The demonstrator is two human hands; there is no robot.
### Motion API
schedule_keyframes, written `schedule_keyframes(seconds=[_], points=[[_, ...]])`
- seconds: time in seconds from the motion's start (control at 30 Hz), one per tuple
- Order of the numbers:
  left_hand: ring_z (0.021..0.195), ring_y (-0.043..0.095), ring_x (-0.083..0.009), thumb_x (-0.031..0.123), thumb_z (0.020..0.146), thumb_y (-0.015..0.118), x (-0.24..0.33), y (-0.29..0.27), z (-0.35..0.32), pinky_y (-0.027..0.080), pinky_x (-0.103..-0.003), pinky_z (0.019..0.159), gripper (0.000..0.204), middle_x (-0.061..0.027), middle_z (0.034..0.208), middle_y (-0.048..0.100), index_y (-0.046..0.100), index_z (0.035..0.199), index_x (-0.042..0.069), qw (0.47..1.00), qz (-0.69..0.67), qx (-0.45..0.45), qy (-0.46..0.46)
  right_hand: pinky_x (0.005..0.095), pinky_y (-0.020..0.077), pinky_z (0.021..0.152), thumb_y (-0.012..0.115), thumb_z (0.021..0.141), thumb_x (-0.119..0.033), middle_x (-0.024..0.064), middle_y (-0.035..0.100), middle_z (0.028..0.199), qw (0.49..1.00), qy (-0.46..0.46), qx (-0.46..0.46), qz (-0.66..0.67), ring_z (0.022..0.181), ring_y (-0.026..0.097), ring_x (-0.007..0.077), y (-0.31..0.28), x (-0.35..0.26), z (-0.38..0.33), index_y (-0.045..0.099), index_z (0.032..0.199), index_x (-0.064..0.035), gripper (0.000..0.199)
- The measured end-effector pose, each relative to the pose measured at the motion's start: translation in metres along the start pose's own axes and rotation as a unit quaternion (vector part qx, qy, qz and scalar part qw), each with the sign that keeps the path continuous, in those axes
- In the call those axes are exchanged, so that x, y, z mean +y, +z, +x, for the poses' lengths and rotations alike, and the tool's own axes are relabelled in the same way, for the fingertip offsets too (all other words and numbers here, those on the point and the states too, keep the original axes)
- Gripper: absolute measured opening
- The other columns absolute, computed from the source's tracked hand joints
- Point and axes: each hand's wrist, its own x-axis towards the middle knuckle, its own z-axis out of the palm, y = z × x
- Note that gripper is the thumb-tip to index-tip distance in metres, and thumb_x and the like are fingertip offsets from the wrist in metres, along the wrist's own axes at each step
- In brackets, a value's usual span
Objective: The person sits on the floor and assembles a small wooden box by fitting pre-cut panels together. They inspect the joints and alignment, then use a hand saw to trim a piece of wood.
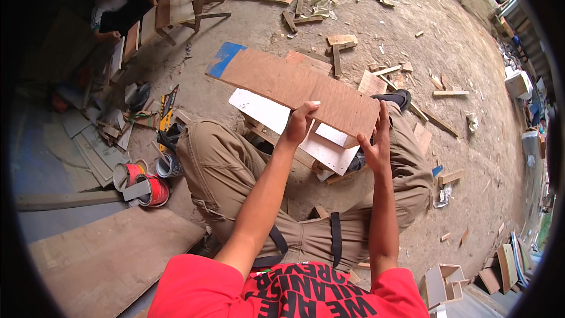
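A long brown plywood board point(288, 85), painted blue at its far left end, is held tilted in front of me. My left hand point(299, 122) grips its near edge around the middle, thumb lying on top and fingers hidden underneath. At the right end my right hand point(376, 141) clasps the short edge and corner between thumb and fingers. Below the board stands a low wooden bench with a white top point(265, 112), placed between my bent knees. A second white piece point(332, 134) shows under the board, partly hidden by it.
Paint cans point(154, 191) and a yellow handsaw point(169, 106) are at my left. A large plywood sheet point(112, 253) lies at lower left. Wood offcuts point(336, 59) litter the ground ahead and right. Another person point(120, 6) sits at far left beside wooden stools. A small wooden box point(444, 282) is at lower right.
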Motion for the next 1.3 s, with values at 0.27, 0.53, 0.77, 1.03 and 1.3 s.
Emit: schedule_keyframes(seconds=[0.27, 0.53, 0.77, 1.03, 1.3], points=[[0.098, 0.059, -0.0113, 0.013, 0.104, 0.047, 0.014, 0.010, -0.005, 0.047, -0.030, 0.094, 0.023, -0.0065, 0.104, 0.067, 0.064, 0.105, -0.003, 0.996, 0.080, -0.007, 0.050, 0.0485, 0.0221, 0.121, 0.075, 0.083, -0.028, 0.0215, 0.019, 0.164, 1.000, -0.013, -0.001, 0.006, 0.151, 0.024, 0.0325, 0.003, -0.002, 0.000, 0.007, 0.161, -0.0040, 0.107], [0.101, 0.059, -0.0128, 0.021, 0.099, 0.052, 0.022, 0.017, -0.006, 0.045, -0.028, 0.095, 0.027, -0.0065, 0.107, 0.066, 0.064, 0.105, -0.003, 0.999, 0.040, 0.004, 0.012, 0.0436, 0.0181, 0.122, 0.074, 0.084, -0.034, 0.0239, 0.021, 0.162, 0.999, -0.038, 0.003, -0.001, 0.151, 0.023, 0.0338, 0.004, 0.000, 0.001, 0.004, 0.161, -0.0030, 0.108], [0.101, 0.058, -0.0134, 0.025, 0.094, 0.056, 0.029, 0.023, -0.003, 0.044, -0.027, 0.094, 0.033, -0.0068, 0.109, 0.064, 0.064, 0.108, -0.004, 0.996, -0.038, 0.032, -0.068, 0.0427, 0.0227, 0.120, 0.077, 0.083, -0.049, 0.0248, 0.025, 0.158, 0.999, -0.040, 0.008, 0.015, 0.147, 0.028, 0.0332, 0.012, -0.004, -0.005, 0.000, 0.160, -0.0013, 0.119], [0.100, 0.058, -0.0132, 0.026, 0.094, 0.056, 0.035, 0.023, -0.005, 0.044, -0.028, 0.094, 0.033, -0.0065, 0.108, 0.063, 0.064, 0.108, -0.003, 0.997, -0.005, 0.020, -0.068, 0.0427, 0.0261, 0.119, 0.078, 0.083, -0.045, 0.0244, 0.026, 0.158, 1.000, -0.025, 0.017, -0.007, 0.147, 0.030, 0.0324, 0.015, -0.005, -0.005, 0.002, 0.160, -0.0001, 0.117], [0.104, 0.058, -0.0139, 0.027, 0.095, 0.054, 0.025, 0.023, -0.002, 0.044, -0.029, 0.096, 0.035, -0.0074, 0.110, 0.064, 0.063, 0.110, -0.003, 0.999, 0.024, 0.022, -0.033, 0.0427, 0.0247, 0.120, 0.077, 0.083, -0.041, 0.0250, 0.027, 0.158, 1.000, -0.020, 0.022, 0.006, 0.147, 0.030, 0.0327, 0.008, 0.004, 0.003, 0.006, 0.159, 0.0024, 0.113]])
